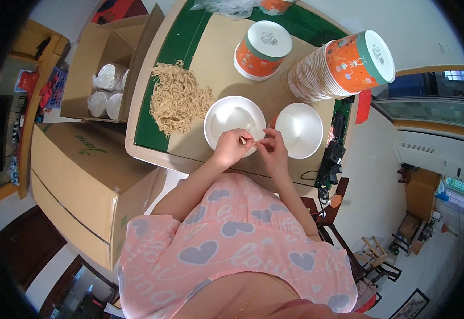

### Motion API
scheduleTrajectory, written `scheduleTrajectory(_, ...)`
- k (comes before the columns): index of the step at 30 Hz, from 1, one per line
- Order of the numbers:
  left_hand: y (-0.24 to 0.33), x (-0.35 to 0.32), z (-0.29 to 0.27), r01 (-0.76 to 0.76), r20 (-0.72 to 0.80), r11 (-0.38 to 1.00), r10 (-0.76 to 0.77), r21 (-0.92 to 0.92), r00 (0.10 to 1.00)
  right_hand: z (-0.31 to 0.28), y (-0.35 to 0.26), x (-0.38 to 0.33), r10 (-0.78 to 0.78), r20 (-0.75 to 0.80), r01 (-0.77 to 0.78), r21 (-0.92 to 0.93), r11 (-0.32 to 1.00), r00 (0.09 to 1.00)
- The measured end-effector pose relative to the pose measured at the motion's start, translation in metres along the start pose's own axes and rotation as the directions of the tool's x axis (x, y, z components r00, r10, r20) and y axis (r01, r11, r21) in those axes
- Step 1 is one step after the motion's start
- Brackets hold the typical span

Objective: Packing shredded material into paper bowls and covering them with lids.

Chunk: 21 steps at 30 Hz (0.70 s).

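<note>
My left hand (pixel 233 147) and my right hand (pixel 273 153) meet over the near rim of a white paper tub (pixel 218 119), both with fingers pinched. Between the fingertips is a bit of thin tan string (pixel 254 144), mostly hidden by the fingers. Just right of that tub stands a second white-lined tub (pixel 302 130), open side up, close to my right hand. A tangled heap of tan string (pixel 176 98) lies to the left on the table.
Behind the tubs are an upside-down orange and green tub (pixel 264 50) and a leaning nested stack of tubs (pixel 317 74). Black adapters and cables (pixel 332 159) lie along the table's right edge. Cardboard boxes, one open (pixel 77 90) with wrapped white items, stand left.
</note>
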<state>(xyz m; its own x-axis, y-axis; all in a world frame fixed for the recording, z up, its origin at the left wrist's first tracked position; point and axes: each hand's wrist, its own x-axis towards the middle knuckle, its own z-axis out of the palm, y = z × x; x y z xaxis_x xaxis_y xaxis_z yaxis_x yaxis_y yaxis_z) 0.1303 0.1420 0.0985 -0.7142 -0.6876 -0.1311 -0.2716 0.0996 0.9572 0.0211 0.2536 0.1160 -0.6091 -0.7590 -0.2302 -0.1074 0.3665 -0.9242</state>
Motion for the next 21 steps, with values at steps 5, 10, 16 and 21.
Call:
scheduleTrajectory(5,0.016,-0.005,-0.005,-0.037,0.049,0.989,0.03,0.145,0.998,0.0,0.004,0.003,-0.023,-0.034,0.023,0.01,1.0,0.999)
scheduleTrajectory(10,0.006,-0.006,0.005,-0.101,0.002,0.953,0.105,0.287,0.995,0.001,0.002,0.002,-0.058,-0.049,0.059,0.015,0.998,0.997)
scheduleTrajectory(16,0.004,-0.004,0.006,-0.069,0.01,0.957,0.069,0.281,0.998,-0.001,0.004,0.002,-0.021,0.016,0.02,0.032,0.999,1.0)
scheduleTrajectory(21,0.003,-0.004,0.006,-0.11,-0.006,0.965,0.114,0.239,0.993,-0.003,0.008,0.005,-0.014,0.06,0.007,0.117,0.993,0.998)
